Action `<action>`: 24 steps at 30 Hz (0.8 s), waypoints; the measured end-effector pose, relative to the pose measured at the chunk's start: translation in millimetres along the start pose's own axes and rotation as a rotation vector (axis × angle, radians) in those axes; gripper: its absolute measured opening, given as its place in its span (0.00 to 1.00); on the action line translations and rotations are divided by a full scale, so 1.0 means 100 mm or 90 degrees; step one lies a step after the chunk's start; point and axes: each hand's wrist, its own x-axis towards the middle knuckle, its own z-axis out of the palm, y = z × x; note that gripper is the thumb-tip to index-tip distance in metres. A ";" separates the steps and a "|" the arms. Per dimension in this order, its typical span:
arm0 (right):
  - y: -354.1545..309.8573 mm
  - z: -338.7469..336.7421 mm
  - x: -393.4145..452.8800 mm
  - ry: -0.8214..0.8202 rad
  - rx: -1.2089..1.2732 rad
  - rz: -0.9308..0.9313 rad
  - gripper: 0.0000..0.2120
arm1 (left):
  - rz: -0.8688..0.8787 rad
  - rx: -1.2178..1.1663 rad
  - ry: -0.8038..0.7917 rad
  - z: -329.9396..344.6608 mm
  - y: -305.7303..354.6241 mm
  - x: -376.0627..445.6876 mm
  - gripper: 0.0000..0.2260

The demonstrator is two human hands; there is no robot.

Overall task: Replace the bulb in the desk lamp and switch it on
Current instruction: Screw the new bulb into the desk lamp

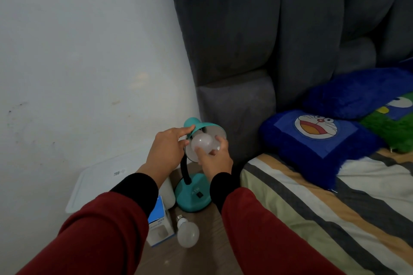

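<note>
**Both hands at the lamp shade, bulb gripped in the socket area**

Your left hand [166, 148] sits on the outer edge of the teal shade [202, 127], fingers [185, 131] spread and resting along its rim and back, steadying it. They are apart, pressed to the shade rather than wrapped round it.

Your right hand [215, 158] comes up from below. Its fingers [220, 142] are closed around the frosted bulb [202, 143] that sits inside the shade's mouth. The thumb lies across the near side of the globe, the other fingertips on the far side. The bulb's base is hidden by the shade, so you cannot tell how far it is seated in the socket.

The lamp is not lit. Its black gooseneck [185, 172] curves down to the teal base [193, 196], which stands on the brown desk [210, 250] just beside the bed. A dark rocker switch [199, 194] shows on the top of the base.

A second bulb [187, 232] lies loose on its side on the desk in front of the base, screw cap pointing toward the lamp. Just left of it is a blue-and-white bulb box [159, 223], partly under your left sleeve. A white container [167, 192] stands behind the box, touching or nearly touching the lamp base.

A white tray-like lid [89, 185] leans at the wall on the left. On the right, a striped bedsheet [324, 207] and a blue cartoon pillow [317, 136] rest against the grey headboard [257, 40].
</note>
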 end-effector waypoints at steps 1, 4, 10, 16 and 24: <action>0.00 -0.01 0.02 -0.007 0.005 0.003 0.28 | 0.001 0.000 0.002 0.00 0.00 0.00 0.18; -0.01 0.01 0.02 0.004 0.017 0.015 0.26 | -0.002 -0.003 0.003 -0.01 0.00 0.00 0.18; 0.03 0.02 0.04 0.004 -0.018 0.008 0.27 | 0.000 -0.002 0.009 0.01 -0.01 -0.01 0.18; 0.01 0.00 0.11 -0.027 0.017 0.046 0.32 | 0.003 0.003 0.008 0.01 -0.02 0.00 0.18; 0.03 -0.01 0.10 -0.010 0.012 0.051 0.26 | 0.006 -0.003 0.009 0.01 -0.02 -0.01 0.18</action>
